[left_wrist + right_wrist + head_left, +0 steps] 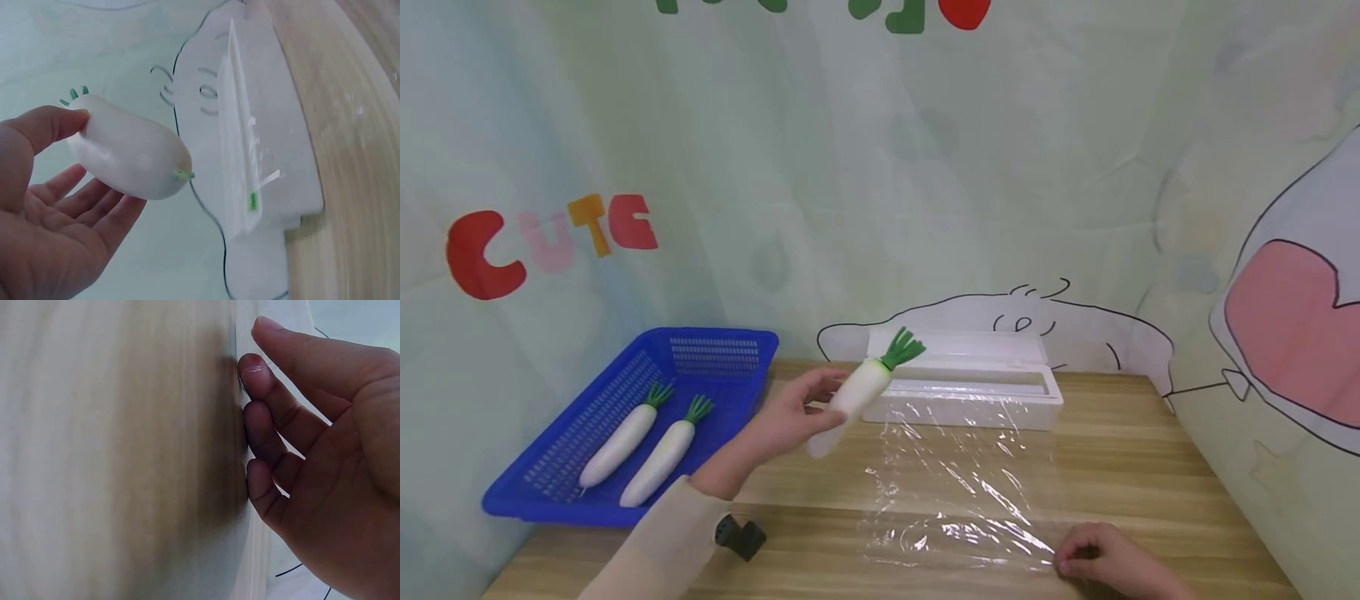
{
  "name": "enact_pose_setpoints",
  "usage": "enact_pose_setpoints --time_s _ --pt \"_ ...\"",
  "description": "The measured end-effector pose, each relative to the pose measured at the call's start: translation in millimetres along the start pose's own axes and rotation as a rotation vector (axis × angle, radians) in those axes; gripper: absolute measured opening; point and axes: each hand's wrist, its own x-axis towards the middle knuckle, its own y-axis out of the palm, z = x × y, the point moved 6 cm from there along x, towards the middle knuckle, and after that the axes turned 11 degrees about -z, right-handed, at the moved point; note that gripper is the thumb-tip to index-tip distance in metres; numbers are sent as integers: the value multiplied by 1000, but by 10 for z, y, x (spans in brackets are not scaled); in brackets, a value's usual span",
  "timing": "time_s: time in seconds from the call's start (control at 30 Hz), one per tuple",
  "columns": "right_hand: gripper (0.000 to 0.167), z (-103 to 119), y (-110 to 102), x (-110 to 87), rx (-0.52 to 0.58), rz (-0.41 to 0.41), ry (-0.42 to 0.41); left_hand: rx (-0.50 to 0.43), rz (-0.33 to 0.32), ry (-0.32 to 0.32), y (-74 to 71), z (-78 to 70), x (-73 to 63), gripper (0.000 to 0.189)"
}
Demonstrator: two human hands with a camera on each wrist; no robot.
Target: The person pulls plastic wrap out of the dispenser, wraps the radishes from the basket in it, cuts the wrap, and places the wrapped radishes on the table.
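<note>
My left hand [797, 408] grips a white radish [863, 385] with green leaf stubs, raised above the table and tilted, leaves pointing up and right. In the left wrist view, the thumb lies on one side of the radish [128, 147] and the fingers are under the other. A sheet of clear plastic wrap [955, 483] stretches from a white dispenser box [962, 412] toward the front of the table. At its front right corner, my right hand [1108, 557] rests with bent fingers. The right wrist view shows those fingertips [255, 372] on the table surface, the thumb apart from them.
A blue plastic basket [752, 350] stands at the left with two more white radishes [658, 462] in it. The dispenser's lid [958, 346] is raised at the back. Behind the wooden table [1120, 467] hangs a printed cloth [887, 208].
</note>
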Motion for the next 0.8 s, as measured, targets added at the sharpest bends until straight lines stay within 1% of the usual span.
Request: enact_pose_setpoints --time_s 0.07,0.17,0.3,0.33,0.43,0.5,0.53,0.57,0.63,0.67,0.8 --pt "4 4 -3 -3 -1 -10 -22 -41 46 16 174 -24 13 46" --pt "4 14 1 -2 -5 -18 -56 -69 122 50 420 -42 24 43" --pt "4 27 3 0 -9 -21 -68 -83 238 89 733 -20 35 42" --pt "4 24 0 2 -9 -21 -56 -86 267 93 806 -15 35 42" --pt "4 23 -10 6 -26 -20 -61 -77 345 108 1023 27 43 42" --pt "4 35 -19 8 -40 -26 -90 -62 390 110 1162 63 45 42" --pt "4 40 -22 9 -42 -27 -97 -50 408 116 1228 82 45 42" --pt "5 53 -24 7 -44 -30 -121 -42 425 122 1293 98 42 42" --pt "5 59 -24 7 -41 -31 -129 -28 456 134 1415 123 35 42" --pt "5 60 -23 8 -38 -29 -126 -15 466 143 1470 132 35 42" --pt "4 39 -12 17 -30 -11 -66 47 497 208 1652 149 33 40"
